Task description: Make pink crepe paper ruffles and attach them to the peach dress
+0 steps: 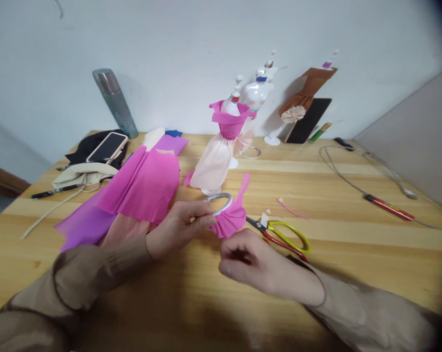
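In my left hand [186, 222] I pinch a roll of tape [227, 201], seen as a pale ring tilted on edge. Gathered pink crepe paper [231, 220] fans out along the tape's right side, and one narrow strip of it points upward. Just below the pleats is my right hand [250, 256], its fingers curled closed; what they hold, if anything, is hidden. Scissors [284, 237] with one yellow and one red handle lie open beside my right hand. Behind the tape stands a small dress form [231, 129] in a pink bodice and pale skirt.
Pink and purple crepe sheets [143, 186] spread at left, near a phone [108, 147], a pen [55, 190] and a bottle [116, 105]. More forms stand by the wall, one in a brown dress [308, 90]. A red-handled corded tool [388, 208] lies at right.
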{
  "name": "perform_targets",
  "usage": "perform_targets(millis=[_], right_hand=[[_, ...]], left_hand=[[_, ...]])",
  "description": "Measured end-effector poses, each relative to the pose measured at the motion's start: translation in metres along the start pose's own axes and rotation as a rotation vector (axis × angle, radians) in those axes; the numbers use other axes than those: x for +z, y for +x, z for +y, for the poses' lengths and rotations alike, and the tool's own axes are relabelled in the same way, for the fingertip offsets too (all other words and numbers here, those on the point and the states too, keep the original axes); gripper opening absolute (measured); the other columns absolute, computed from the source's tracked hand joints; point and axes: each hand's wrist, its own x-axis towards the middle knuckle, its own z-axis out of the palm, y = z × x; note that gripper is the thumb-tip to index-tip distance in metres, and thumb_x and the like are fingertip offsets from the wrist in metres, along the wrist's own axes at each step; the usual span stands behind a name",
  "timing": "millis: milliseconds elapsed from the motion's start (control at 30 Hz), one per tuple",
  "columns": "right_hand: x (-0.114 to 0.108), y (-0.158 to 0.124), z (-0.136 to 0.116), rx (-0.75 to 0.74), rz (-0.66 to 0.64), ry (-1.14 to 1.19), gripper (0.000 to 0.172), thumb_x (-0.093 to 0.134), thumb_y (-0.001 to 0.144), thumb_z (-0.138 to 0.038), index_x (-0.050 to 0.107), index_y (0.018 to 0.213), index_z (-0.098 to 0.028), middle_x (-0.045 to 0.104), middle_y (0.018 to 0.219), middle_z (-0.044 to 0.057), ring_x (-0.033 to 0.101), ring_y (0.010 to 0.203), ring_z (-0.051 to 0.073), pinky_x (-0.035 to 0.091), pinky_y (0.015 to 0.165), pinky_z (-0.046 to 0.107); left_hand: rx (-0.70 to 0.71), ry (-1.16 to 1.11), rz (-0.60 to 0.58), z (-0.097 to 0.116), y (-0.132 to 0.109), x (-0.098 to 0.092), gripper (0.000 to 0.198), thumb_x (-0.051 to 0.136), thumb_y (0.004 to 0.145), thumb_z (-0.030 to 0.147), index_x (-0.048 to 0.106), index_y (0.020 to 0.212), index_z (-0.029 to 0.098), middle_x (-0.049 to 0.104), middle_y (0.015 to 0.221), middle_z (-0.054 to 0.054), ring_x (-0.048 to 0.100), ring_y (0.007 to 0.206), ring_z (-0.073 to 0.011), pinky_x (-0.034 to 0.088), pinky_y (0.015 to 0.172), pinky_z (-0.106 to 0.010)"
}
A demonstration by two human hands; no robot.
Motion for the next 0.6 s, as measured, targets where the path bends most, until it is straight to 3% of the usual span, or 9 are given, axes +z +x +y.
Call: perform_targets(millis=[67,133,200,267,333,400,467,533,600], right_hand=[[-0.011,-0.007,-0.010,-0.264,0.205,-0.275,0.034,0.058,0.077,-0.017,0.032,0.056,-0.020,0.032,0.050,-0.007,0.030,0.046,0.008,0.024,0.045,0.025],[-0.024,-0.010,-0.017,-0.517,0.475,-0.440,0.026,0.056,0.077,-0.010,0.038,0.062,-0.021,0.036,0.052,-0.005,0.035,0.048,0.010,0.028,0.047,0.026],[-0.040,-0.009,-0.017,-0.608,0.620,-0.578,0.012,0.057,0.080,-0.010,0.054,0.083,-0.021,0.056,0.068,0.002,0.052,0.061,0.016,0.042,0.056,0.030],[-0.056,-0.003,-0.011,-0.538,0.539,-0.731,0.031,0.057,0.086,-0.024,0.054,0.116,-0.020,0.064,0.108,0.014,0.060,0.101,0.029,0.049,0.084,0.043],[-0.068,0.003,-0.003,-0.434,0.406,-0.759,0.044,0.050,0.092,-0.034,0.046,0.133,-0.018,0.054,0.133,0.017,0.050,0.124,0.032,0.044,0.097,0.049],[-0.075,0.008,0.004,-0.338,0.300,-0.687,0.044,0.045,0.095,-0.036,0.046,0.135,-0.019,0.061,0.126,0.014,0.057,0.116,0.028,0.047,0.094,0.045],[-0.078,0.010,0.006,-0.244,0.240,-0.619,0.034,0.051,0.092,-0.036,0.057,0.121,-0.018,0.068,0.103,0.009,0.064,0.093,0.024,0.051,0.081,0.038],[-0.077,0.009,0.004,-0.135,0.216,-0.568,0.021,0.057,0.088,-0.036,0.063,0.097,-0.018,0.067,0.081,0.005,0.061,0.071,0.018,0.049,0.066,0.031],[-0.075,0.006,0.000,-0.032,0.218,-0.510,0.019,0.057,0.088,-0.036,0.061,0.079,-0.019,0.060,0.066,0.001,0.055,0.059,0.015,0.043,0.055,0.027]], left_hand=[[0.016,0.035,-0.002,0.000,0.000,-0.001,0.036,0.050,0.093,0.038,0.057,0.067,0.014,0.053,0.066,0.000,0.051,0.068,-0.0121,0.043,0.067,-0.024],[0.047,0.080,-0.012,-0.001,0.001,-0.001,0.034,0.050,0.093,0.035,0.058,0.068,0.013,0.054,0.065,0.000,0.052,0.067,-0.0119,0.043,0.068,-0.024],[0.084,0.111,-0.038,-0.002,0.001,-0.002,0.033,0.049,0.094,0.033,0.060,0.071,0.012,0.058,0.068,-0.001,0.054,0.068,-0.0128,0.044,0.068,-0.024],[0.139,0.127,-0.083,-0.002,0.002,-0.004,0.031,0.048,0.095,0.032,0.063,0.076,0.012,0.062,0.074,-0.004,0.058,0.074,-0.0144,0.047,0.072,-0.026],[0.199,0.176,-0.122,-0.002,0.003,-0.006,0.030,0.047,0.096,0.031,0.064,0.080,0.012,0.064,0.078,-0.006,0.060,0.079,-0.0158,0.049,0.080,-0.029],[0.245,0.271,-0.149,-0.003,0.004,-0.008,0.030,0.047,0.096,0.031,0.065,0.081,0.012,0.066,0.081,-0.008,0.061,0.084,-0.0173,0.047,0.089,-0.032],[0.276,0.365,-0.155,-0.005,0.004,-0.010,0.031,0.046,0.096,0.031,0.065,0.079,0.013,0.067,0.081,-0.008,0.062,0.088,-0.0182,0.044,0.098,-0.036],[0.294,0.428,-0.157,-0.008,0.004,-0.011,0.030,0.046,0.096,0.031,0.065,0.079,0.014,0.067,0.080,-0.006,0.062,0.088,-0.0178,0.037,0.106,-0.041],[0.281,0.476,-0.161,-0.009,0.003,-0.011,0.028,0.047,0.096,0.032,0.065,0.082,0.015,0.067,0.077,-0.004,0.062,0.082,-0.0159,0.032,0.110,-0.043]])
